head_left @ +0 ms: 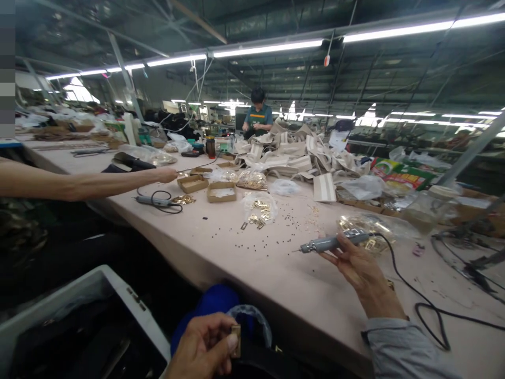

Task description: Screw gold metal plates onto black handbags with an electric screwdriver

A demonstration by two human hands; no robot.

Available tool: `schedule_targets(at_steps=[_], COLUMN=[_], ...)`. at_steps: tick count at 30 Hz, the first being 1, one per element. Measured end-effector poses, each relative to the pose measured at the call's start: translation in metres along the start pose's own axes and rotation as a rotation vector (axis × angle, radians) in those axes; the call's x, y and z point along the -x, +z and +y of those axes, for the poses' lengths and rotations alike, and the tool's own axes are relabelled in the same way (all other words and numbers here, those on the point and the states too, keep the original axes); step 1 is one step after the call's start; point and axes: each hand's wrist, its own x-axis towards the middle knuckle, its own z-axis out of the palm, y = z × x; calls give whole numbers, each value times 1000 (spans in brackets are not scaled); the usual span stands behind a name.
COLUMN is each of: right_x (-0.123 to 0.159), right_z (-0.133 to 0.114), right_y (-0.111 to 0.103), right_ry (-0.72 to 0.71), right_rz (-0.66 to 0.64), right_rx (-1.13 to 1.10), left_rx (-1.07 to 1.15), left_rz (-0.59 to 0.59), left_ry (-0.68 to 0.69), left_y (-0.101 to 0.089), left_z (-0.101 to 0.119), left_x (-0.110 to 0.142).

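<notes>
A grey corded screwdriver (327, 243) is gripped by the right hand (357, 266) over the pinkish table (221, 266), while a small brass-toned plate (236, 339) is pinched by the left hand (207, 345) before its edge, best held firm and square to the tool's tip (297, 250).

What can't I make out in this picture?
All in the head view:
Part of the metal piece: covered by the left hand.
Grey tool, tip: too small to tell its shape.
White crate: cut off by the left and bottom edges.
Dark specks: too small to identify.
</notes>
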Motion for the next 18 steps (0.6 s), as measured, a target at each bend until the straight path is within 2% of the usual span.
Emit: schedule_targets(at_steps=[3,5,9,12,15,18], right_x=[28,51,101,133,151,157], right_z=[0,2,13,29,49,64], right_y=[6,14,40,60,70,70], right_ry=[-6,-22,-88,-83,-23,-1], right_rz=[-43,-62,-67,-30,-34,-44], right_rx=[58,95,161,219,237,239], left_rx=[-10,-16,51,105,119,103], left_rz=[-23,20,101,136,150,170], left_ry=[-9,-17,-54,-77,-72,-55], left_y=[5,9,19,26,30,31], left_z=[5,9,15,17,18,18], left_x=[1,2,5,8,13,17])
